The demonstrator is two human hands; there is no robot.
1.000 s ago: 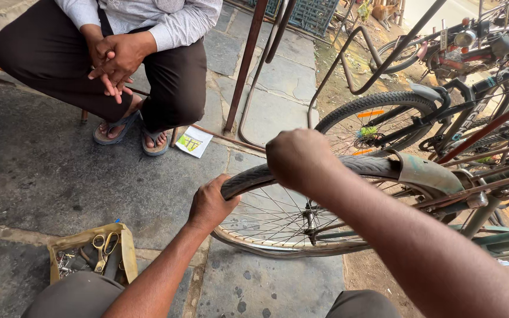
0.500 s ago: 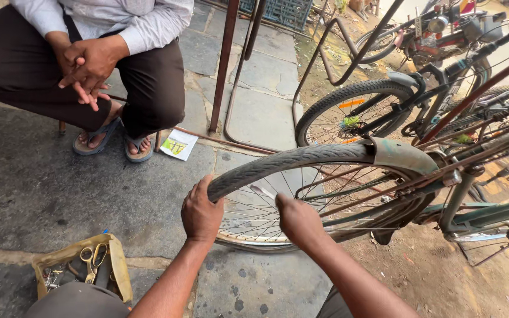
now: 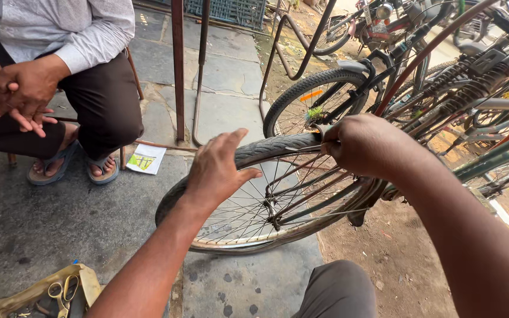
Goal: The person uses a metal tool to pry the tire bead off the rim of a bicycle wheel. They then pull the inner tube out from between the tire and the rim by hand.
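Tyre [image 3: 278, 144] ribbed black rubber, right hand [image 3: 363, 144] gripping, left hand [image 3: 216, 171] splayed

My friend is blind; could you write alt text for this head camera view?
A person's left hand and right hand rest on the black rubber tyre of a spoked bicycle wheel. Another person in dark trousers sits opposite on grey stone paving.
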